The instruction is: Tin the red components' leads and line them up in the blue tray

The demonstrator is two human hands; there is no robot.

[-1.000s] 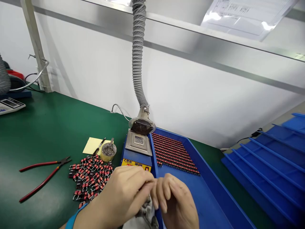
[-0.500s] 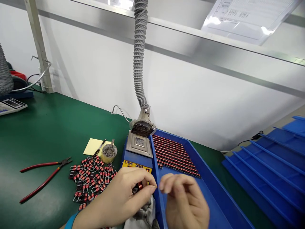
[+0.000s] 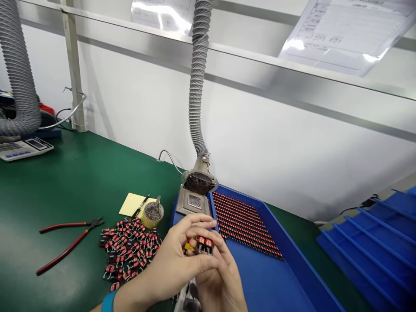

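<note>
Your left hand [image 3: 173, 265] and right hand [image 3: 223, 279] together pinch red components [image 3: 203, 244], perhaps three, just in front of the solder pot [image 3: 194, 202]. Loosen either grip and they may drop beside the blue tray [image 3: 266, 281].

A green bench [image 3: 81, 182] runs along a white wall. At its far left lies a calculator [image 3: 26, 148]. Nearer the front, red-handled pliers [image 3: 65, 242] lie open and flat on the mat. Just to their right is a loose heap of small red and black parts [image 3: 130, 251]. Behind the heap lies a yellow notepad [image 3: 130, 203], and a small round pot [image 3: 153, 214] of grey bits stands on its right corner. Right of the pot stands a blue box with a metal top [image 3: 194, 203], and a long blue tray [image 3: 276, 281] lies touching its right side. Further right, a stack of blue trays [image 3: 373, 234] lies apart from the long tray, with a strip of green mat between them.
</note>
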